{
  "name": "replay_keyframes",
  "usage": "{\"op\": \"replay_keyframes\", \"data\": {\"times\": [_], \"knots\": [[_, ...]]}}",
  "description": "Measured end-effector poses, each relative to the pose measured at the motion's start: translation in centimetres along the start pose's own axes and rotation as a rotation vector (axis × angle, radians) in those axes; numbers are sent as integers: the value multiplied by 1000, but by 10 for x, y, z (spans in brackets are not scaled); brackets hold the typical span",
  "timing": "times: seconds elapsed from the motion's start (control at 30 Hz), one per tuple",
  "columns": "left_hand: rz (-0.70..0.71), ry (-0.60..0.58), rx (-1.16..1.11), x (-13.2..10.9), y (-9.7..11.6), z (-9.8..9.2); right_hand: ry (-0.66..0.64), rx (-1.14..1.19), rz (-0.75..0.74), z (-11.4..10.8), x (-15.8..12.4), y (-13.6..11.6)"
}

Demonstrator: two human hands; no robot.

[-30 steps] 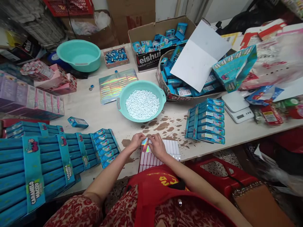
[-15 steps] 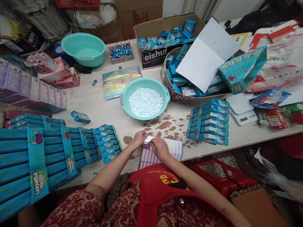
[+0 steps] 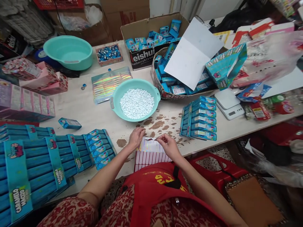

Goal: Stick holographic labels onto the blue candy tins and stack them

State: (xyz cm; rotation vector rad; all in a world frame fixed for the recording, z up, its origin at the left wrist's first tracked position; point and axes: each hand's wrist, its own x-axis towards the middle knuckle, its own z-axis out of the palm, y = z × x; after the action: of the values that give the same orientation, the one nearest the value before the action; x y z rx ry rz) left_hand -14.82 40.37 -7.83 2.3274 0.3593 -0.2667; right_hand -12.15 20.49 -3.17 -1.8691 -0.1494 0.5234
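Note:
A sheet of stickers (image 3: 152, 157) with rows of narrow white labels on a purple-edged backing lies at the table's front edge, against the red apron. My left hand (image 3: 137, 137) is closed at its upper left corner. Along the sheet's top edge, my right hand (image 3: 169, 146) pinches a thin strip (image 3: 150, 139) between thumb and fingers; the strip looks partly lifted. Just beyond the hands stands a turquoise basin (image 3: 112, 102) holding many small white candies (image 3: 137, 103). Farther back lies a shiny holographic sheet (image 3: 111, 82).
Blue candy-pack displays (image 3: 59, 157) line the left side, and another display (image 3: 199, 118) stands at right beside a white scale (image 3: 229, 104). Cartons of blue packs (image 3: 139, 64) are behind. A second basin (image 3: 68, 53) and a box of small blue-silver pieces (image 3: 109, 55) stand back left.
My right hand has moved right along the sheet's top edge, away from my left hand, drawing the strip between them. The whole view has shifted slightly.

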Motion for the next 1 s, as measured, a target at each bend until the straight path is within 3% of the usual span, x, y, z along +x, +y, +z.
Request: {"op": "replay_keyframes", "data": {"times": [0.07,0.13,0.27,0.33,0.43,0.53,0.63,0.7,0.8,0.9,1.0], "knots": [[-34,-35,-21,3,-1,1,-2,54,27,0,3,8],[-178,-67,-60,4,-9,4,1,87,80,5,5,22],[-439,-145,-436,-2,-31,16,47,-69,277,23,2,56],[-475,-129,-567,-6,-38,21,71,-157,332,30,1,67],[-467,-60,-574,-9,-38,23,86,-361,355,31,7,73],[-446,-22,-618,-9,-34,20,14,-669,355,23,14,71],[-472,-53,-735,-10,-30,13,-6,-768,329,8,16,70],[-482,-80,-793,-12,-29,9,73,-769,242,1,14,68],[-491,-104,-820,-15,-29,4,166,-731,-41,8,14,60],[-514,-98,-817,-18,-30,4,56,-649,-301,37,18,46],[-462,-74,-760,-19,-32,4,-74,-643,-420,69,23,37]]}}
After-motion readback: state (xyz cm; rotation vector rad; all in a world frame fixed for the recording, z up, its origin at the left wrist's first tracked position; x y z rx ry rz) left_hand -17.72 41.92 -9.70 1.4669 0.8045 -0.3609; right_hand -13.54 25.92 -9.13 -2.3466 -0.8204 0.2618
